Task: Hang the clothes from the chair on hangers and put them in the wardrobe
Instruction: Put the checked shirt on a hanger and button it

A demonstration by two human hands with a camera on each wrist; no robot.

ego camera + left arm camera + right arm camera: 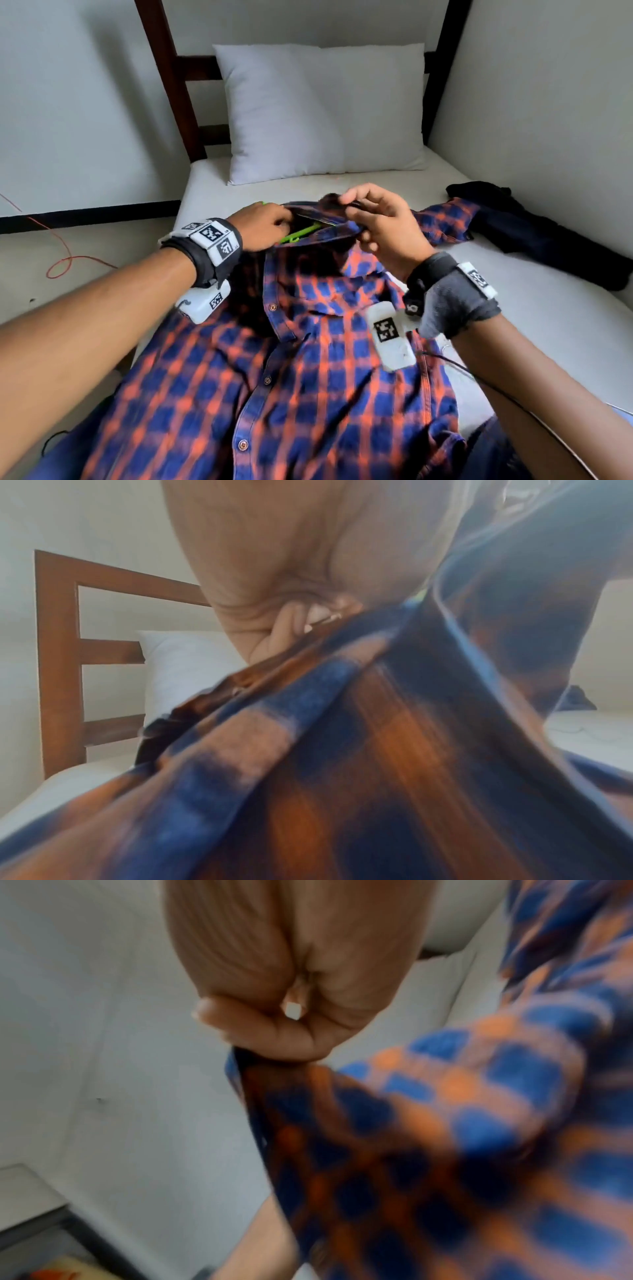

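Right hand (pixel 373 222) pinches the shirt (pixel 308 359) collar open; left hand (pixel 263 224) grasps the green hanger (pixel 298 234) inside. Risk: hanger end snagging the buttoned neck opening, dragging fabric.

Right hand (pixel 294 988): seen from the wrist, fingers curled, thumb (pixel 260 1031) pressed across them, one pale fingernail showing. It pinches the dark edge of the shirt (pixel 445 1123) just under the thumb.

Shirt: blue and orange check, blurred, hanging from the pinch and spreading over the lower right of the view; a further fold runs up the right edge.

Wall (pixel 103 1042): plain, pale grey-white, filling the left side behind the hand.

Forearm (pixel 260 1248): bare skin at the bottom centre, partly behind the shirt's edge.

Lower left corner: a dark strip and a grey surface, with something orange at the bottom edge, too blurred to identify.
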